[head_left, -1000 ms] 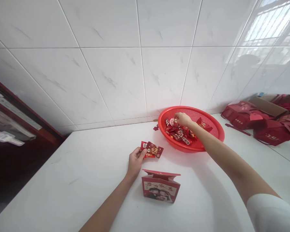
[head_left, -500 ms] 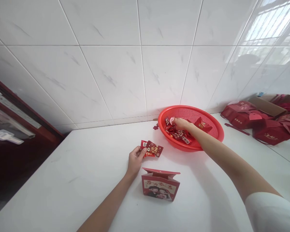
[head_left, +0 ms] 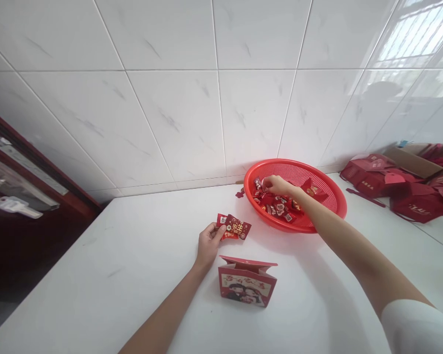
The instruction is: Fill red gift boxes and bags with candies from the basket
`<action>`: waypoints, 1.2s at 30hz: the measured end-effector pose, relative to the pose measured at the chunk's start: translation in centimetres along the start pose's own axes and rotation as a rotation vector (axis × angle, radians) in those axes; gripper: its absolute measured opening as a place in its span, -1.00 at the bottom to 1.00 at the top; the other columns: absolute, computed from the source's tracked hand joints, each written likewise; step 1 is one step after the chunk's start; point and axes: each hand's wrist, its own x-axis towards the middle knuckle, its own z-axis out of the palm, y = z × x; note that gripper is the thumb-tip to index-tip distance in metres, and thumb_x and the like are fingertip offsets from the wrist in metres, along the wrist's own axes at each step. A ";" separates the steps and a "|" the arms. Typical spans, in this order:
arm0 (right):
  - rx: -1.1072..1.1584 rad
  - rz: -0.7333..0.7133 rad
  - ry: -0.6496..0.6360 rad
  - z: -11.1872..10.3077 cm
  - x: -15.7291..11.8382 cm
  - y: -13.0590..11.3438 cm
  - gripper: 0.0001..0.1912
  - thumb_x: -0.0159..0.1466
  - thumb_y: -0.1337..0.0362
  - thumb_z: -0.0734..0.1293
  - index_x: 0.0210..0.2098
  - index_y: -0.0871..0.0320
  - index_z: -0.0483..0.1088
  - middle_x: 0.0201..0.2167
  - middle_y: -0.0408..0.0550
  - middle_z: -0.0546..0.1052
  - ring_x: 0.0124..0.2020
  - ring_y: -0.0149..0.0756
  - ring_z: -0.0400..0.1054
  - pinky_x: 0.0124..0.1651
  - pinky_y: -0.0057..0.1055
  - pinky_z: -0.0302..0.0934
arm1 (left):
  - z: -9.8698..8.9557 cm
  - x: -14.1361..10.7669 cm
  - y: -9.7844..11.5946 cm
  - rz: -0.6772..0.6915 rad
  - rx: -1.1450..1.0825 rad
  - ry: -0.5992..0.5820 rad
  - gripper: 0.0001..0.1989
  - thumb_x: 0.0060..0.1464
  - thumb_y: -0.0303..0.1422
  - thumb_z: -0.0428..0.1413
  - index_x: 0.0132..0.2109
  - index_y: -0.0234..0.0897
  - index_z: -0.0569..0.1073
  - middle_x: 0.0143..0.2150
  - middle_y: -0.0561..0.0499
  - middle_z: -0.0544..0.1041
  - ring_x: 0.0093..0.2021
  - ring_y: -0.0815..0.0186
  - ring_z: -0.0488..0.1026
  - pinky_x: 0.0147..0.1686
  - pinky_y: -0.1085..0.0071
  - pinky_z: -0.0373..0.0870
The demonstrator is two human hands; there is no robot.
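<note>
My left hand (head_left: 208, 242) is closed on a few red candy packets (head_left: 237, 228), one dark red with gold lettering, held just above the white counter. My right hand (head_left: 276, 185) reaches into a red plastic basket (head_left: 337, 199), its fingers bent together at the left side over the sweets. What they pinch, if anything, is hidden. Several small red wrapped candies (head_left: 279, 207) lie in the basket. In front of my left hand stands a small red gift box (head_left: 246, 286) with a cartoon couple on its front, its top open.
Several dark red gift boxes (head_left: 413, 201) and an open cardboard box (head_left: 409, 161) stand at the right by the tiled wall. A red flower-shaped tag (head_left: 239, 194) lies left of the basket. A door with keys (head_left: 17, 206) is at far left.
My right hand has shifted slightly within the basket, and more of the candies beneath it show. My left hand still holds its packets. The view has turned a little.
</note>
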 end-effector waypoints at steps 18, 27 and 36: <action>1.078 -0.404 -0.081 -0.4 -10.4 -7.9 -0.63 0.14 0.37 0.45 -0.04 0.19 0.48 -0.28 -0.05 0.58 -0.33 -0.36 0.47 -0.36 -0.45 0.42 | 0.0 0.1 -0.5 -0.015 0.000 0.001 -0.57 -0.14 0.03 0.33 -0.39 -0.27 0.49 -0.44 0.01 0.57 -0.41 0.27 0.48 -0.38 0.41 0.41; 1.036 -0.509 -0.096 -0.5 -16.3 -10.2 -0.82 0.20 0.37 0.45 -0.18 0.17 0.51 -0.31 -0.07 0.57 -0.33 -0.34 0.49 -0.27 -0.36 0.48 | 0.1 -0.2 0.0 0.011 0.011 -0.044 -0.59 -0.11 0.01 0.31 -0.38 -0.27 0.48 -0.43 0.01 0.57 -0.42 0.28 0.47 -0.40 0.41 0.37; 0.747 -0.579 0.145 0.6 -19.4 -12.1 -0.82 0.21 0.51 0.32 -0.27 0.13 0.43 -0.28 -0.12 0.54 -0.25 -0.34 0.51 -0.11 -0.32 0.46 | 0.6 -1.1 0.7 0.025 0.075 -0.112 -0.72 -0.13 -0.19 0.31 -0.49 -0.27 0.44 -0.56 0.10 0.46 -0.53 0.36 0.35 -0.51 0.46 0.25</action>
